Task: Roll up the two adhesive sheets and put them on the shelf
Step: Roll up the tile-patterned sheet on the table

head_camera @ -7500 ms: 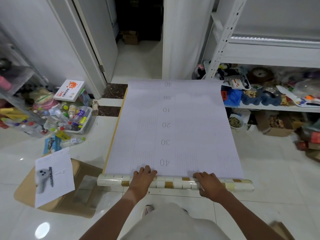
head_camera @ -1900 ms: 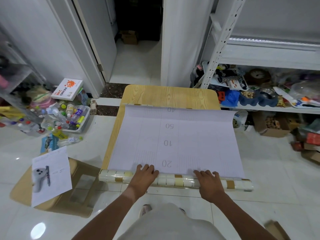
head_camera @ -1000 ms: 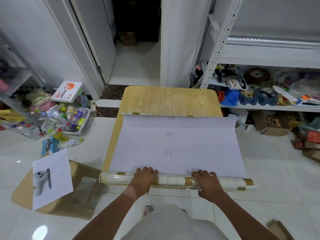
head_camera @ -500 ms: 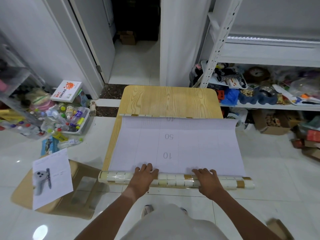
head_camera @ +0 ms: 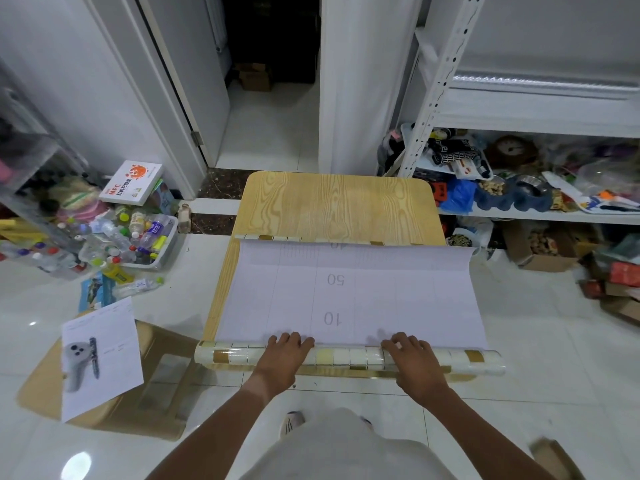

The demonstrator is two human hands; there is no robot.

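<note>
Glossy tile-patterned film is seen on the roll (head_camera: 349,356); matt paper backing (head_camera: 349,296), wood-grain sheet (head_camera: 339,206), shiny floor tiles (head_camera: 554,341).

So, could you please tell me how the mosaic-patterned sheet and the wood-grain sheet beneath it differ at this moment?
The mosaic sheet is partly rolled into a tube at the near end, under the left hand and right hand; the wood-grain sheet lies flat and unrolled. The mosaic sheet shows its white numbered backing; the wood-grain sheet shows its printed face. Both lie on the floor, stacked.

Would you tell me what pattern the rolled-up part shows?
Head view: the roll shows a cream and white mosaic-tile pattern with scattered gold squares.
</note>
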